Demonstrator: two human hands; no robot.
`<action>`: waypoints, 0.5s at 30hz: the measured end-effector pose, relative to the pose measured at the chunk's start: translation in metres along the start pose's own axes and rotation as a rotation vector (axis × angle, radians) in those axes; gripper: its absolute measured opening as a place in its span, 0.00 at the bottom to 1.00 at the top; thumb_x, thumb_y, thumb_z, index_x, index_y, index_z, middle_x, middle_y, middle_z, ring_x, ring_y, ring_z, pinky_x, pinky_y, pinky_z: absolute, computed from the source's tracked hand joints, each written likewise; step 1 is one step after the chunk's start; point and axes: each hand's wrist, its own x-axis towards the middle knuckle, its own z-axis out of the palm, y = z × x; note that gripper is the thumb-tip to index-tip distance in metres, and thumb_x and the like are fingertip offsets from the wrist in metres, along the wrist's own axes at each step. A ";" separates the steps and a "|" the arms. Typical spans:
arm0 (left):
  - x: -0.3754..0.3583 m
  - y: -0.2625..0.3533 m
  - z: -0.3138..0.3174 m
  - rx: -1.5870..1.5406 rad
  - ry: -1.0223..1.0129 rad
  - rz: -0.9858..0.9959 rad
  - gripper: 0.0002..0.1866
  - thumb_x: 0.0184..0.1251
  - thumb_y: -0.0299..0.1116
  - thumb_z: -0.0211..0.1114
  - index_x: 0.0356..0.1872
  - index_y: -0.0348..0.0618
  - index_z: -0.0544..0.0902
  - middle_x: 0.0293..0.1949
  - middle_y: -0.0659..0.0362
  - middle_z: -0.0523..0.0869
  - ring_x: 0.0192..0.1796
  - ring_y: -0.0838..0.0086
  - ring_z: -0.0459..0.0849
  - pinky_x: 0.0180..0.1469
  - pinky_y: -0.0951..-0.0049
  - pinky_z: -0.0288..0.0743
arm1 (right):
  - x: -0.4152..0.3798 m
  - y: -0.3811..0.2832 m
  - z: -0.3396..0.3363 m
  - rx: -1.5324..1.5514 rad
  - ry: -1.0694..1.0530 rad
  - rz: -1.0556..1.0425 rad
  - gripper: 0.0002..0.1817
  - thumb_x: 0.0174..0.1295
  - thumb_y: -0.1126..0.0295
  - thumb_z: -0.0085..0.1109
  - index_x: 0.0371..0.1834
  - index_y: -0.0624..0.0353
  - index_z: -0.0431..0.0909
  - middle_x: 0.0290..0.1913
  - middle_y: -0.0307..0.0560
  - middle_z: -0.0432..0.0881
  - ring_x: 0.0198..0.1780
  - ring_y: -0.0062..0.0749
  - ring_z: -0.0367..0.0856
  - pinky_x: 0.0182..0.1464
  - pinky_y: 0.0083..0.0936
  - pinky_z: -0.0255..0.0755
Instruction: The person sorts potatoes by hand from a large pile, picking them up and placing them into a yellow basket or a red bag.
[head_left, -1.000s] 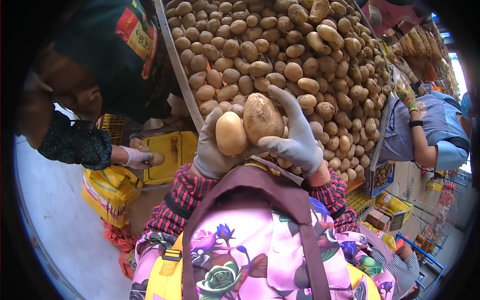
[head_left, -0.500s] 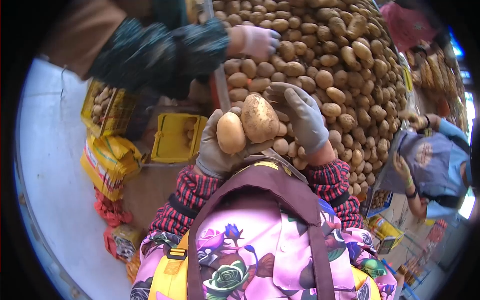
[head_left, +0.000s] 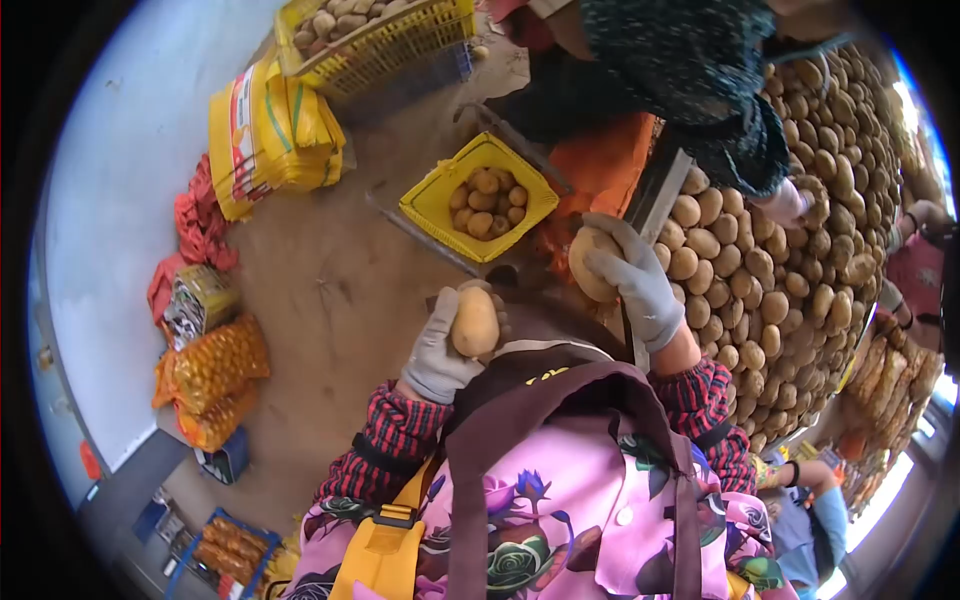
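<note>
My left hand (head_left: 444, 352), in a grey glove, is closed around a smooth, pale oval potato (head_left: 475, 322). To its right, my gloved right hand (head_left: 640, 283) grips a larger tan potato (head_left: 592, 265), its fingers over the top. Both potatoes are held apart, in front of my body. Just beyond my hands stands a yellow basket (head_left: 420, 203) with several potatoes (head_left: 487, 202) inside. On the right lies a large heap of potatoes (head_left: 765, 290), bordered by a grey metal edge (head_left: 662, 195).
A co-worker's dark green sleeve (head_left: 690, 80) and gloved hand (head_left: 785, 203) reach over the heap. Yellow sacks (head_left: 290, 130) and a yellow crate (head_left: 400, 45) of potatoes stand at the far left. Orange net bags (head_left: 220, 365) lie on the brown floor (head_left: 330, 300).
My view has turned left, toward the yellow basket. Both potatoes were together at my left hand, with my right hand open; now the larger one is in my right hand.
</note>
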 end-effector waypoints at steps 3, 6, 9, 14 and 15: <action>0.000 0.023 -0.002 -0.022 -0.021 0.053 0.26 0.77 0.58 0.56 0.60 0.48 0.78 0.48 0.52 0.86 0.52 0.60 0.86 0.53 0.59 0.84 | 0.035 -0.013 0.010 -0.224 -0.068 -0.048 0.32 0.66 0.66 0.61 0.73 0.67 0.67 0.59 0.48 0.75 0.58 0.28 0.75 0.62 0.22 0.70; 0.016 0.038 -0.022 -0.143 0.092 0.175 0.21 0.79 0.51 0.55 0.59 0.47 0.79 0.49 0.49 0.86 0.51 0.58 0.86 0.52 0.58 0.86 | 0.065 -0.004 0.010 -0.160 -0.123 -0.046 0.32 0.72 0.61 0.58 0.74 0.67 0.64 0.63 0.48 0.74 0.60 0.27 0.76 0.63 0.25 0.71; 0.016 0.053 -0.001 -0.138 0.112 0.251 0.22 0.79 0.52 0.56 0.58 0.45 0.79 0.47 0.50 0.85 0.49 0.58 0.85 0.54 0.57 0.85 | 0.068 -0.025 0.017 -0.106 -0.136 -0.081 0.31 0.74 0.61 0.55 0.74 0.66 0.64 0.66 0.48 0.74 0.64 0.30 0.76 0.66 0.27 0.71; 0.031 0.057 0.011 -0.221 -0.010 0.227 0.25 0.76 0.53 0.60 0.60 0.43 0.77 0.50 0.49 0.84 0.51 0.56 0.86 0.56 0.55 0.85 | 0.049 -0.029 0.032 -0.173 -0.136 -0.092 0.36 0.63 0.62 0.69 0.73 0.62 0.68 0.64 0.51 0.76 0.59 0.29 0.78 0.62 0.23 0.70; 0.036 0.054 0.017 -0.227 0.000 0.202 0.26 0.75 0.53 0.61 0.60 0.42 0.77 0.51 0.49 0.84 0.52 0.56 0.85 0.56 0.55 0.85 | 0.040 -0.033 0.038 -0.173 -0.133 -0.091 0.36 0.63 0.62 0.69 0.73 0.62 0.68 0.64 0.51 0.76 0.59 0.29 0.78 0.62 0.23 0.70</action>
